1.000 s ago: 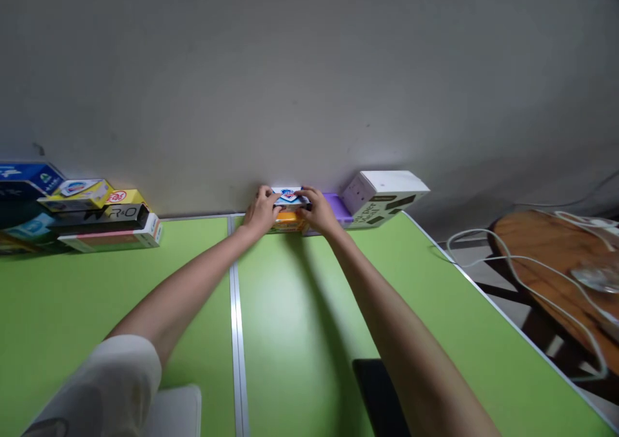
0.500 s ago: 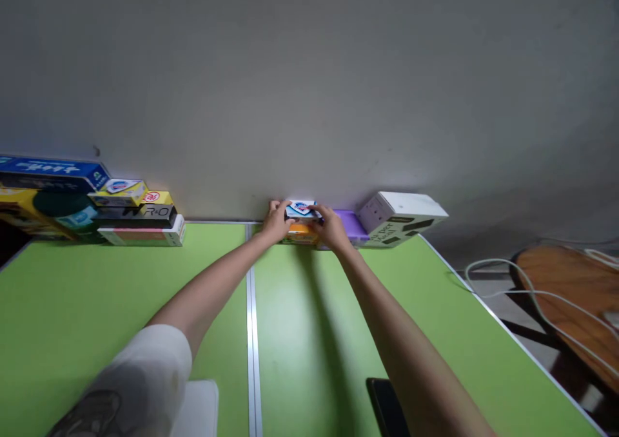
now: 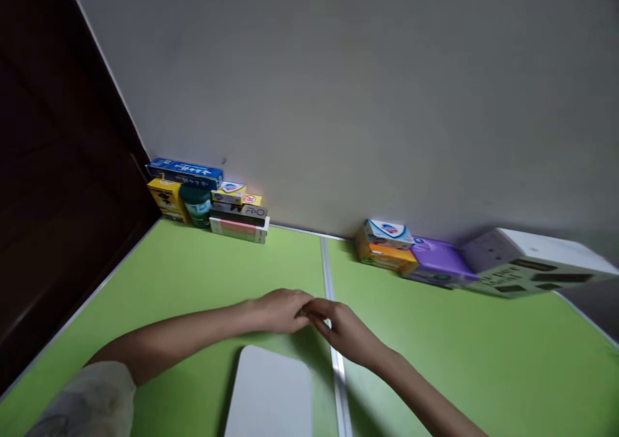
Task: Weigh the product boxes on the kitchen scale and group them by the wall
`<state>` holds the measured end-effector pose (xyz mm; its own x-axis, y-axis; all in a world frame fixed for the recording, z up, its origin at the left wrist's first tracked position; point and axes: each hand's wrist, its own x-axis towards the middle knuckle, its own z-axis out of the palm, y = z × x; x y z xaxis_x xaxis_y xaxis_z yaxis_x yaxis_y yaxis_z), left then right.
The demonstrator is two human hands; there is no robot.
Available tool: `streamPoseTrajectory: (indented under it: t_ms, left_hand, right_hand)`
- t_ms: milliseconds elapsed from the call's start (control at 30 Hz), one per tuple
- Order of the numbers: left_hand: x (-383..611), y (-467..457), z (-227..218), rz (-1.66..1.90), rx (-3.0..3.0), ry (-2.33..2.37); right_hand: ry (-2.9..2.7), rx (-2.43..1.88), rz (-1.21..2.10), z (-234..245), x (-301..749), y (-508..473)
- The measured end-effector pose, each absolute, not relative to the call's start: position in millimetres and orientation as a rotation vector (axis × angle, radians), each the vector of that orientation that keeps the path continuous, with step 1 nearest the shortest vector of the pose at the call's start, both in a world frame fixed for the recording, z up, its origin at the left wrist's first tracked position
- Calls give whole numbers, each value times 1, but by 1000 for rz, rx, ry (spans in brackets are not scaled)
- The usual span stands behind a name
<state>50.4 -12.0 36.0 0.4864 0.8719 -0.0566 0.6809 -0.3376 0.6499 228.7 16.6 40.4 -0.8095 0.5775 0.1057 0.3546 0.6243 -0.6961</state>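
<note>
- Two bare hands meet over the silver metal strip that divides the green tabletop [image 3: 459,372]; that silver metal strip [image 3: 327,266] is the landmark here.
- The left hand [image 3: 286,310] lies just left of the strip, its fingers curled inward and touching the other hand.
- The right hand [image 3: 347,329] lies just right of it, thumb and fingers drawn together across the strip. Whether anything small is pinched between the two, I cannot tell; no box is in either grasp.
- Right of the strip's far end, the small blue-and-white cardboard carton [image 3: 388,233] rests on the orange cardboard box [image 3: 389,257], against the grey wall [image 3: 319,102], well apart from both hands.
- Further right of the strip come the flat purple pack [image 3: 440,260] and the large white box with black blocks [image 3: 536,266].
- Left of the strip's far end stands a group including the long blue box [image 3: 185,171] and the dark green rounded container [image 3: 196,206].
- Nearer the person, left of the strip, lies the white slab with rounded corners [image 3: 271,392].
- My judgement: the step is a pause, with the carton let go and seated on its support. Any further handling of the boxes would call for parting the fingers and reaching forward past the strip's middle.
</note>
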Motion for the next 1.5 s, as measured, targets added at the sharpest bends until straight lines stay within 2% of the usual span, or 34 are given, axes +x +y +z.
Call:
streamPoseTrajectory:
  t_ms: [167, 433, 567, 733, 933, 1133, 1267, 1500]
  left_hand:
    - [-19, -21, 45, 520, 2081, 1453]
    - [-118, 49, 86, 1090, 1868, 1897]
    - [-140, 70, 70, 1284, 1622, 2078]
    - [-136, 75, 40, 1344, 1507, 2095]
    - [-129, 77, 34, 1397, 1467, 2052]
    - [-130, 81, 47, 1302, 1539, 2067]
    - [-118, 52, 70, 1189, 1659, 1967]
    - [-80, -85, 94, 452, 1873, 1564]
  right_hand:
    - [-2542, -652, 974, 56, 148, 28]
    - [-2303, -905, 673, 88, 31, 128]
    - [-2283, -971, 544, 86, -8, 172]
    - [-2311, -964, 480, 70, -26, 193]
    - [-2418, -962, 500, 72, -15, 202]
    - [-2462, -1073, 555, 94, 8, 199]
    - [-2478, -1065, 650, 109, 55, 155]
    - [-2378, -874, 1137, 94, 173, -19]
